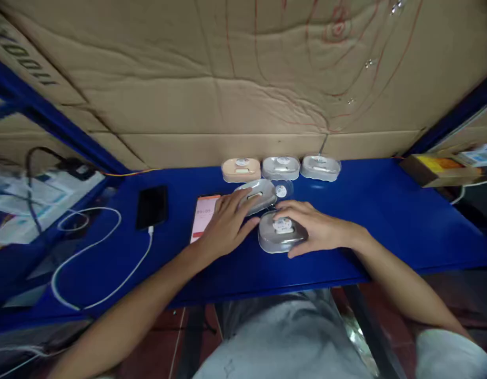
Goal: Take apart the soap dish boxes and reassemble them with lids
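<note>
Shirt (286, 342) nearest, then case (273, 241) held in right hand (320, 229), another (266, 188) under spread left hand (223, 223), three cases (281, 173) lined up behind, two not.

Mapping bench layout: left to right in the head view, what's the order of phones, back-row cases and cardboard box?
Black phone → phone with lit pink-and-white screen → peach oval case → first grey oval case → second grey oval case → open brown cardboard box.
</note>
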`<state>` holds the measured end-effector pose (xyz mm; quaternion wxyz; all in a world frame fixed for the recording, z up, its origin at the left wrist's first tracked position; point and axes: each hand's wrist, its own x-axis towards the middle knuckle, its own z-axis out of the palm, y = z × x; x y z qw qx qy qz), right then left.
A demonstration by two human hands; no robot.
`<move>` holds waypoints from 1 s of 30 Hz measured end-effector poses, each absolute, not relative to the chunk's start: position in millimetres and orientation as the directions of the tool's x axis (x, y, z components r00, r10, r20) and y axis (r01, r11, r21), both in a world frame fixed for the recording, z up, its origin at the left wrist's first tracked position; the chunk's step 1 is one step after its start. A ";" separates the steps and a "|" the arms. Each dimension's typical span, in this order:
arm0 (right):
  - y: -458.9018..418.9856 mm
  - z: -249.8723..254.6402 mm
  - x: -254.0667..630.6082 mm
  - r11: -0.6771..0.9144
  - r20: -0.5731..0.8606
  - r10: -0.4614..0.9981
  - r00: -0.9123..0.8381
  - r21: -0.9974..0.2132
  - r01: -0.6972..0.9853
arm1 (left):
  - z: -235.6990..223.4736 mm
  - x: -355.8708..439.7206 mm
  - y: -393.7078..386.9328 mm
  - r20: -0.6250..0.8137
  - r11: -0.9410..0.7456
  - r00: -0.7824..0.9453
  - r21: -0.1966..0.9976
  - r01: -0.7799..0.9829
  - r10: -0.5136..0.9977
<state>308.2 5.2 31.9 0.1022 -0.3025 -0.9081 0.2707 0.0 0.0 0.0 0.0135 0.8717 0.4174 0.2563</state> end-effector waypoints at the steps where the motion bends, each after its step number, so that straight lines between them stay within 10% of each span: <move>1: 5.6 31.2 308.6 0.659 0.006 0.603 -0.798 -0.567 0.494 | -0.9 -2.0 3.8 0.438 -0.645 0.513 0.237 0.726 0.738; 14: 49.7 1.1 320.4 0.678 0.393 0.717 -0.575 -0.582 0.449 | -8.2 2.7 6.6 0.288 -0.618 0.548 0.306 0.725 0.785; 30: 73.5 -25.7 304.7 0.479 0.206 0.806 -0.556 -0.779 0.406 | -26.6 -12.5 34.9 0.384 -0.440 0.267 0.486 0.755 0.884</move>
